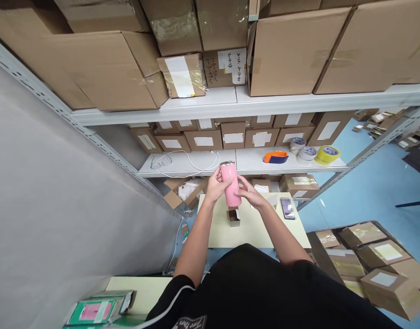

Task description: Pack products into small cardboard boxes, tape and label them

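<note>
A pink tumbler (231, 185) with a silvery rim and lid is held upright, slightly tilted, above the pale yellow table (216, 233). My left hand (216, 186) wraps round its left side, thumb across the front. From the right, my right hand (249, 193) grips the lower part of the tumbler, fingers behind and thumb in front. Just below the tumbler, a small open cardboard box (234, 218) stands on the table, its inside dark. The backs of the tumbler and some fingertips are hidden.
Ahead, a shelf (230, 160) carries a white cable (192, 170), an orange and blue tape dispenser (276, 157) and rolls of tape (327, 154). A phone (288, 208) lies at the table's right. Cartons (299, 50) fill the upper shelf; more boxes (384, 256) sit at right.
</note>
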{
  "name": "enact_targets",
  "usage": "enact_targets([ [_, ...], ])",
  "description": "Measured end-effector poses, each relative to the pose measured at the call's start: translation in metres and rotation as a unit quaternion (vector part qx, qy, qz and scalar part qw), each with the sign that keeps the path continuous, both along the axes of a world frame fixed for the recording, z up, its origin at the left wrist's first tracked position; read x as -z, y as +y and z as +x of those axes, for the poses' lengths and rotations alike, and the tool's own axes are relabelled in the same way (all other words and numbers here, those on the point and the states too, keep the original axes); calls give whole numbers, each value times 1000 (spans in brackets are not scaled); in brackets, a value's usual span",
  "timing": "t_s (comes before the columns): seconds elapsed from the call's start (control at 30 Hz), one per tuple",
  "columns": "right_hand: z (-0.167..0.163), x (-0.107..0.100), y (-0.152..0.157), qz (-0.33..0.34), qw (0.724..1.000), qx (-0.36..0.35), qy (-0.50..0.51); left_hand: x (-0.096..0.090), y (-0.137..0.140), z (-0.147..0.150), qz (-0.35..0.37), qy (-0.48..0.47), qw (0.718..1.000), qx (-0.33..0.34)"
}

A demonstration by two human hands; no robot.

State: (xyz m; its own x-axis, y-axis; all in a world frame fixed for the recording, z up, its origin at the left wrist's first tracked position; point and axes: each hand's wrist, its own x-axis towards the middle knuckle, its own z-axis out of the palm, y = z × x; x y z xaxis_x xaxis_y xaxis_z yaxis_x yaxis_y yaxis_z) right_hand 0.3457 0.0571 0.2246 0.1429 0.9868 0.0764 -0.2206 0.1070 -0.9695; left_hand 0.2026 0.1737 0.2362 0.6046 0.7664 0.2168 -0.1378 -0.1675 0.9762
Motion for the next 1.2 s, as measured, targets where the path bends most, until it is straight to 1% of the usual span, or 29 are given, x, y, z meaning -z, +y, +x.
enact_targets([
  [0.03, -2, 2, -1, -1, 1000, -2, 6, -2, 0, 1, -3, -9, 1000, 9],
  [0.07, -4, 4, -2, -1, 1000, 15, 5, -4, -1, 2, 1, -7, 1000, 11],
  [0.17, -6, 7, -2, 9, 994, 103, -31, -8, -4, 8, 21, 18, 1000, -6],
  [0.2, -4, 7, -3, 13, 993, 111, -40, -9, -5, 10, 19, 22, 1000, -13],
  [0.27, -1, 6, -5, 15, 996, 78, -31, -10, -3, 13, -4, 19, 1000, -15],
  [0.33, 3, 5, -7, 4, 1000, 31, -2, -11, 0, 16, -33, 13, 999, 6],
  [0.37, 4, 5, -8, -3, 1000, 28, 8, -12, 2, 18, -42, 13, 999, 19],
  [0.4, 5, 6, -8, -8, 999, 43, 10, -12, 3, 19, -43, 17, 998, 30],
  [0.5, 4, 10, -7, -11, 991, 130, -10, -11, 9, 21, -24, 37, 998, 41],
  [0.53, 4, 12, -7, -10, 990, 139, -12, -10, 11, 22, -20, 40, 998, 43],
  [0.57, 4, 14, -7, -9, 991, 131, -6, -8, 12, 22, -21, 38, 998, 46],
  [0.67, 4, 18, -8, -13, 997, 70, 34, -4, 16, 24, -51, 9, 997, 63],
  [0.7, 5, 19, -8, -14, 997, 71, 39, -2, 16, 24, -62, 0, 996, 67],
  [0.77, 4, 21, -8, -16, 994, 110, 17, 0, 17, 26, -67, -2, 996, 61],
  [0.83, 4, 22, -7, -17, 989, 149, -15, 1, 17, 27, -55, 9, 998, 35],
  [0.9, 3, 23, -6, -17, 990, 139, -23, 1, 16, 28, -50, 10, 998, 26],
  [1.0, 4, 22, -6, -24, 995, 92, -24, 1, 14, 27, -61, -16, 996, 69],
  [1.07, 4, 23, -8, -43, 991, 107, -62, -1, 13, 26, -53, -10, 996, 72],
  [1.13, 4, 25, -10, -66, 983, 134, -109, -2, 12, 24, -37, 18, 998, 45],
  [1.2, 4, 29, -11, -72, 981, 129, -127, -4, 14, 22, -28, 41, 998, 33],
])
